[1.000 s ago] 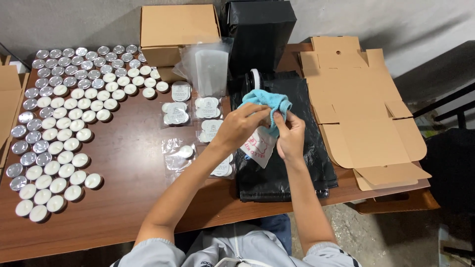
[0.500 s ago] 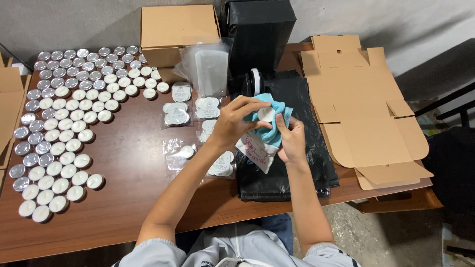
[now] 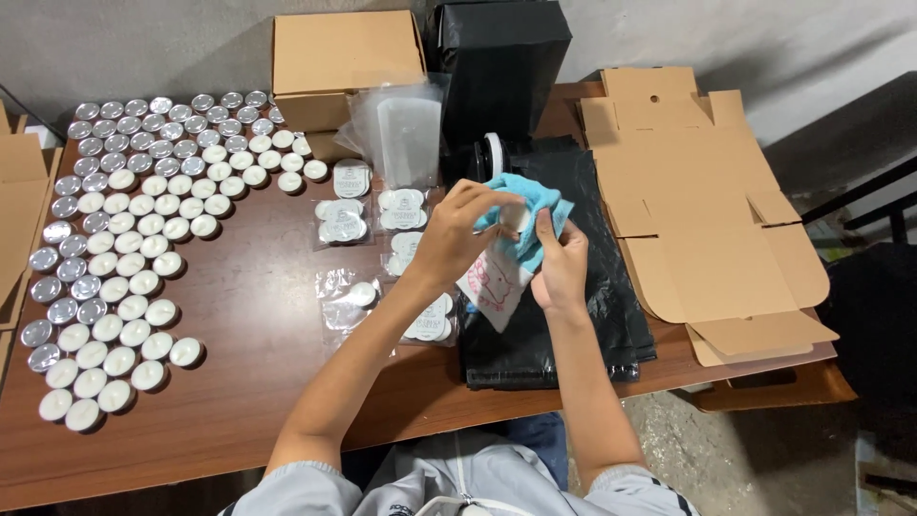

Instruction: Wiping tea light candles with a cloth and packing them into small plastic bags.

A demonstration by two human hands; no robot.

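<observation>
Both my hands meet above the black plastic sheet point(image 3: 583, 315) at the table's middle. My right hand point(image 3: 559, 263) cradles a light blue cloth point(image 3: 535, 196) together with a small clear pouch point(image 3: 492, 287) that has pink print and hangs below it. My left hand point(image 3: 458, 234) pinches a small white tealight point(image 3: 516, 218) against the cloth with its fingertips. Several filled clear pouches of tealights point(image 3: 344, 225) lie on the wood just left of my hands.
Many loose tealights point(image 3: 124, 248) in metal cups cover the table's left side. A closed cardboard box point(image 3: 344, 57), a stack of empty clear bags point(image 3: 401, 134) and a black box point(image 3: 501, 67) stand at the back. Flattened cardboard point(image 3: 707, 210) lies to the right. A tape roll point(image 3: 492, 153) sits behind the cloth.
The cloth has opened a little and the white tealight now shows between my fingers. My left hand's fingers shifted onto it; both hands stayed in the same spot.
</observation>
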